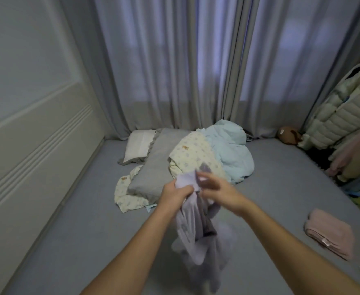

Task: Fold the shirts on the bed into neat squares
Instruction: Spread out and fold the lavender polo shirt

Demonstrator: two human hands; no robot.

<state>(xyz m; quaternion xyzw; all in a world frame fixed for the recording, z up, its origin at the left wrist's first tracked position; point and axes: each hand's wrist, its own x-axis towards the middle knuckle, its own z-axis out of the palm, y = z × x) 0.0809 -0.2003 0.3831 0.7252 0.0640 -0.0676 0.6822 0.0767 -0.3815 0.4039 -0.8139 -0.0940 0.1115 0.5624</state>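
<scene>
The left hand point(176, 193) grips a bunched upper edge of the lavender shirt point(198, 237), fingers curled round the cloth, while the right hand point(215, 188) pinches at the same bunch just beside it, thumb and fingers closing on a fold. The shirt hangs crumpled from both hands above the bed point(79, 220), its lower part blurred and trailing toward the sheet. To do this step well, I judge each hand should find a shoulder seam or a corner, draw apart until the cloth hangs flat, then lay it smooth on the sheet before any folding; a grip on a wad only carries wrinkles into the square.

At the left stands a pale panelled headboard point(36, 150) against the wall. On the grey sheet lie a white pillow point(138, 145), a grey pillow point(160, 165), a cream printed blanket point(194, 154) and a light blue duvet point(232, 154), heaped together. Grey curtains point(196, 60) close the far side. Further right sits a brown plush toy point(290, 135), then hanging quilted jackets point(341, 113), and near them a folded pink garment point(328, 233) resting on the bed.
</scene>
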